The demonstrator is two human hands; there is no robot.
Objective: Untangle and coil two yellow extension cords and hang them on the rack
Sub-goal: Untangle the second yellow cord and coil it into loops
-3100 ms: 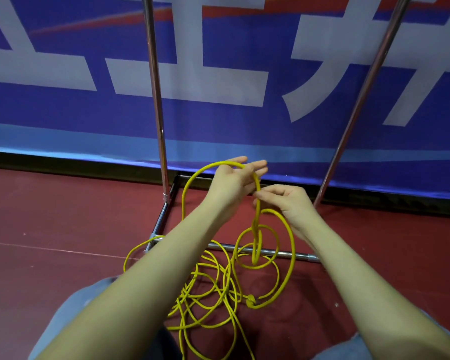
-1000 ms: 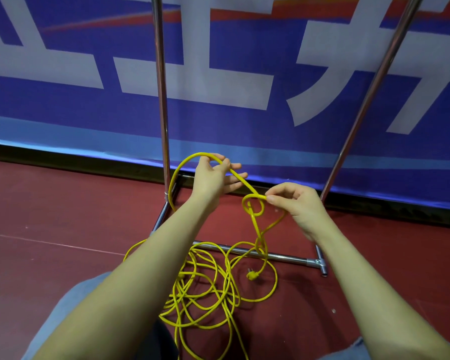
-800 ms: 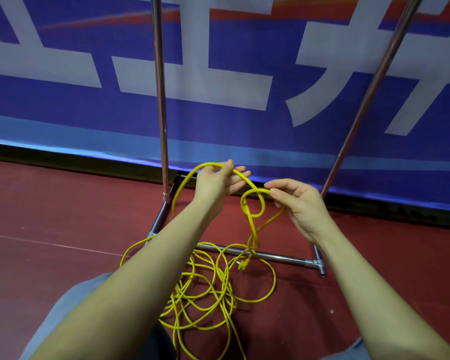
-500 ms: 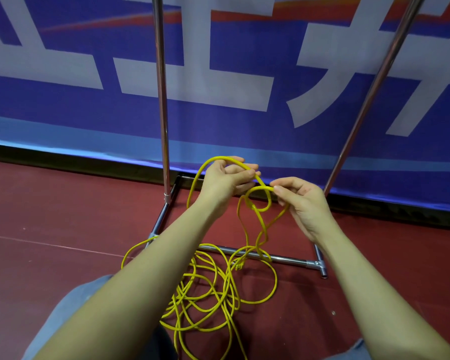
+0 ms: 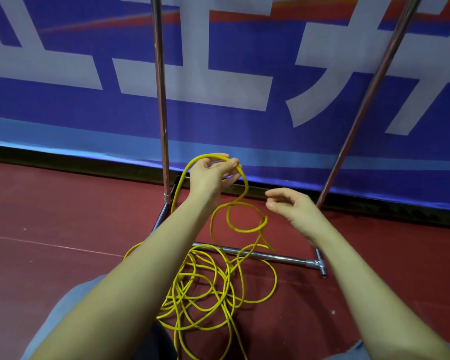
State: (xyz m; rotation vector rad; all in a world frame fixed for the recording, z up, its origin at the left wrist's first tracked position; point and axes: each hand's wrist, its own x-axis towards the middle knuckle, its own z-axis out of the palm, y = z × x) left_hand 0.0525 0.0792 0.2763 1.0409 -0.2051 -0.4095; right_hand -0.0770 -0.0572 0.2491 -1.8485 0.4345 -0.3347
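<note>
On the red floor (image 5: 63, 216) by the rack (image 5: 270, 256), yellow cord (image 5: 213, 289) lies tangled; left hand (image 5: 209, 175) grips a raised strand. Right hand (image 5: 294, 206), pinching a loop 0.5 s ago, now empty, fingers loosely curled.

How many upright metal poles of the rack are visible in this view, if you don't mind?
2: the left pole behind the left hand, the right pole leaning beyond the right hand.

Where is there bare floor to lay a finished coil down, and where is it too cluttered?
Bare floor lies left of the rack upright, and more to the right, past the base bar's end fitting. It is crowded in the middle: the cord pile lies between the forearms and over the base bar. The left hand holds a loop; the right hand is empty.
</note>
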